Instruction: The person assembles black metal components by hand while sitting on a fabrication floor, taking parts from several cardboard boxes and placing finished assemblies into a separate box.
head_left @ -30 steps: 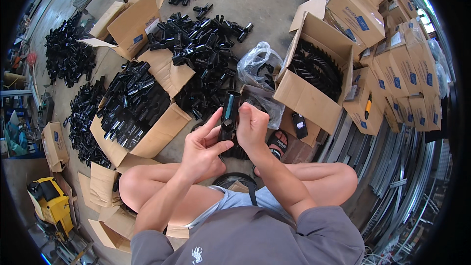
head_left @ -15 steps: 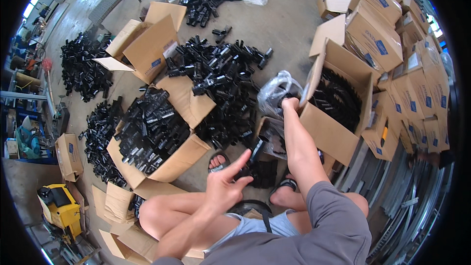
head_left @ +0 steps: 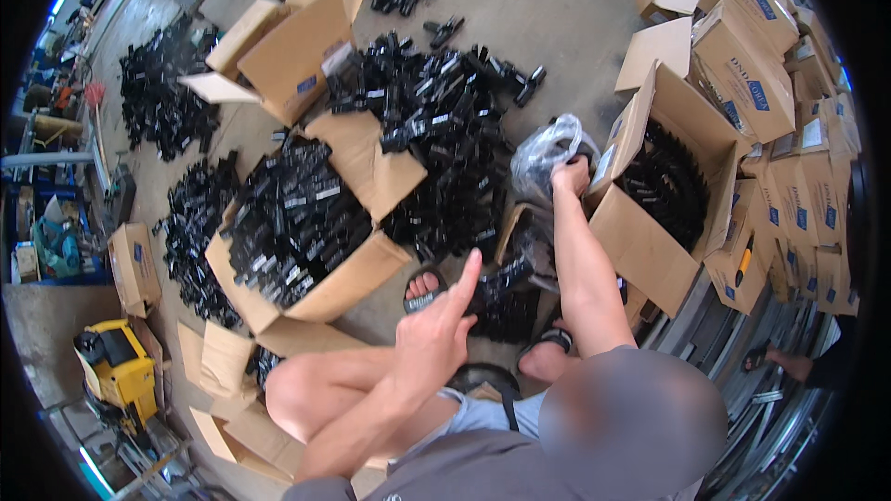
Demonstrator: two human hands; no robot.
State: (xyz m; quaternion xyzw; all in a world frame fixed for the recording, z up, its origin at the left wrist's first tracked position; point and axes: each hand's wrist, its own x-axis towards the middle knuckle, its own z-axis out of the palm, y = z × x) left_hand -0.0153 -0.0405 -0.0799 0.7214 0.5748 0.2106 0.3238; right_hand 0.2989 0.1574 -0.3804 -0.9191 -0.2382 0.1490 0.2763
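Observation:
My left hand is raised above my left knee, its index finger stretched out and nothing visible in it. Just beyond it lie dark pieces on the floor between my sandalled feet. At full reach, my right hand is curled at the near edge of a clear plastic bag; its fingertips are partly hidden, so what they grip is unclear. The bag sits by a small open carton with more plastic in it. Right of this arm stands an open carton holding rows of black toothed-looking parts.
Black tubular parts fill a wide carton and lie in heaps around it. Stacked cartons rise at right above metal bars. A yellow-and-black machine stands at left. Another person's foot shows at right.
A black part near my left fingertips has left them, and the index finger now points farther up. My right hand stays at the bag. Another person's foot has appeared at right.

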